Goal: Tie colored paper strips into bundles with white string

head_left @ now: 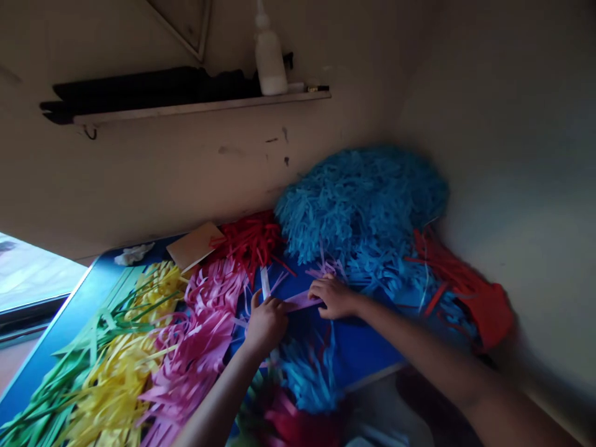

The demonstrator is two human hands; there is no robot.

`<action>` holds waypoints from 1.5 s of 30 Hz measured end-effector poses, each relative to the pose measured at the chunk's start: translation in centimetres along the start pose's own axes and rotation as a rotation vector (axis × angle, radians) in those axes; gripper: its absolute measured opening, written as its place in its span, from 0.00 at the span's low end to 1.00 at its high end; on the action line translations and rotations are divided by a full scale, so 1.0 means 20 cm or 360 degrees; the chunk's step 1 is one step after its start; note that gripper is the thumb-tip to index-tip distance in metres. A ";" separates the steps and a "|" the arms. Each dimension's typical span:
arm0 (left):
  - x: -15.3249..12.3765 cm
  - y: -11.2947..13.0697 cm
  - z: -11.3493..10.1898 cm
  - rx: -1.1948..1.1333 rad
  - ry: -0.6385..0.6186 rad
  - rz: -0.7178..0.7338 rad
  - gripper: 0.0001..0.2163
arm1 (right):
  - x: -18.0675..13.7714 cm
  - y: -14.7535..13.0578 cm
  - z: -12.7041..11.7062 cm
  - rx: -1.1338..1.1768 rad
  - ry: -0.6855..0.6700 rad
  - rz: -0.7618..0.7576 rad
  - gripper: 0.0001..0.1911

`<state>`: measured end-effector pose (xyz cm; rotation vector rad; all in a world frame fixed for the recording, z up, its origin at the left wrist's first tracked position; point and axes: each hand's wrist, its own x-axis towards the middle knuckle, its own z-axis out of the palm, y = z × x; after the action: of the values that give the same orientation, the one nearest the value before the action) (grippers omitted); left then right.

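Note:
A light purple fringed strip [302, 301] stretches between my two hands above the blue table [367, 351]. My left hand [267, 323] is closed on its left end, and my right hand [334, 297] pinches the right end. Loose purple fringe spreads out beyond my right hand. A narrow white strip [265, 282] lies just past my left hand. Below my hands hangs a bunch of light blue fringe [310, 372], with blurred dark pink fringe [298, 419] at the table's near edge.
Pink [200, 354], yellow [112, 385] and green fringe [60, 372] cover the left side. Red fringe [254, 239] and a brown card [193, 245] lie at the back. A large blue fringe heap [367, 192] leans against the wall; red fringe [484, 304] is right. A shelf [200, 107] holds a white bottle [270, 62].

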<state>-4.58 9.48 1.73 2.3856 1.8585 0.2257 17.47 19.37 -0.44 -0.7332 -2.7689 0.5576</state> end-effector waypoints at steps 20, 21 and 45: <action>0.06 -0.04 0.04 -0.0105 0.0044 -0.0369 0.14 | 0.12 0.03 0.03 -0.0165 0.0106 0.0588 0.12; 0.07 -0.04 0.04 -0.0100 0.0037 -0.0379 0.14 | 0.12 0.03 0.02 -0.0171 0.0084 0.0600 0.12; 0.08 -0.02 -0.01 0.0129 0.0061 -0.0282 0.11 | 0.16 0.02 -0.08 -0.0240 0.0078 0.0728 0.12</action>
<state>-4.63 11.22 1.86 2.2628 2.1208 0.1843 15.40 21.91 1.14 -1.4110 -2.6195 0.4007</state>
